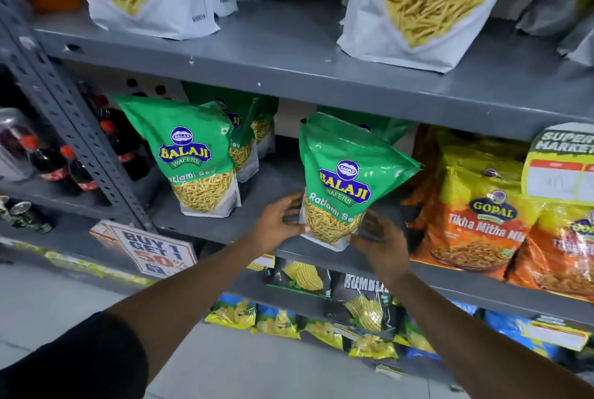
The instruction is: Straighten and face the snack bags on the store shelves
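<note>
A green Balaji Ratlami Sev bag (345, 180) stands at the front edge of the grey middle shelf (225, 225), leaning slightly to the right. My left hand (279, 222) grips its lower left side. My right hand (381, 242) holds its lower right corner. A second green Balaji bag (189, 154) stands upright to the left, with more green bags (254, 122) behind it. Another green bag (382, 127) is partly hidden behind the held one.
Orange and yellow Gopal bags (482, 225) crowd the shelf on the right. White sev pouches (427, 3) stand on the upper shelf. Dark chip bags (363, 299) fill the shelf below. Cola bottles (51, 164) sit left of the slotted upright (80, 138). A promo sign (151, 247) hangs in front.
</note>
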### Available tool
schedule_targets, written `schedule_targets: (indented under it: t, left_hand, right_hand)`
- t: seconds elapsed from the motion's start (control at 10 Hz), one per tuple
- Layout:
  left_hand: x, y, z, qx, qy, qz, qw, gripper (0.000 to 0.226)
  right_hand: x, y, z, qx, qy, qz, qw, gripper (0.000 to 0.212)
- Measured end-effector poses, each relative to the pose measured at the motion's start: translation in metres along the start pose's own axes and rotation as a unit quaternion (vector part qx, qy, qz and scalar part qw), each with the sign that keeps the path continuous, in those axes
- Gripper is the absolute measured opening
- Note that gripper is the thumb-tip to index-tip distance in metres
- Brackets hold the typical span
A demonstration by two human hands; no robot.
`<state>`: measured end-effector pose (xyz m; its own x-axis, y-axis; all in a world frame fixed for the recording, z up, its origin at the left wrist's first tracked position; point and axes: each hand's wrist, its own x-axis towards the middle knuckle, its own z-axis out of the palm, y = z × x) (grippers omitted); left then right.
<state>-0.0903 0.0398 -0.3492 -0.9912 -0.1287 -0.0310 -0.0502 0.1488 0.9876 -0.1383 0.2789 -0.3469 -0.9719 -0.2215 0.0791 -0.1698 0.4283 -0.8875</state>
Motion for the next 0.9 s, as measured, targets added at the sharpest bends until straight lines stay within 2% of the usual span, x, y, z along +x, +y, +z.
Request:
schedule_targets:
  t: [0.1, 0.3, 0.8, 0.9]
  left_hand:
    - [0.001, -0.001, 0.003, 0.006, 0.004, 0.007, 1.0, 0.073]
    - [-0.005, -0.011, 0.01, 0.016, 0.038, 0.003, 0.999, 0.075]
    - [-0.014, -0.012, 0.018, 0.017, 0.048, 0.025, 0.998, 0.075]
    - [-0.021, -0.005, 0.016, -0.01, 0.048, 0.024, 0.998, 0.08]
  right_hand:
    - [0.002, 0.0, -0.003, 0.031, -0.026, 0.019, 0.999, 0.061]
    - [0.009, 0.004, -0.009, 0.058, -0.051, 0.033, 0.996, 0.073]
    - [0.011, 0.003, -0.01, 0.077, -0.061, 0.023, 0.995, 0.072]
    - [0.004, -0.003, -0.013, 0.106, -0.034, 0.025, 0.993, 0.066]
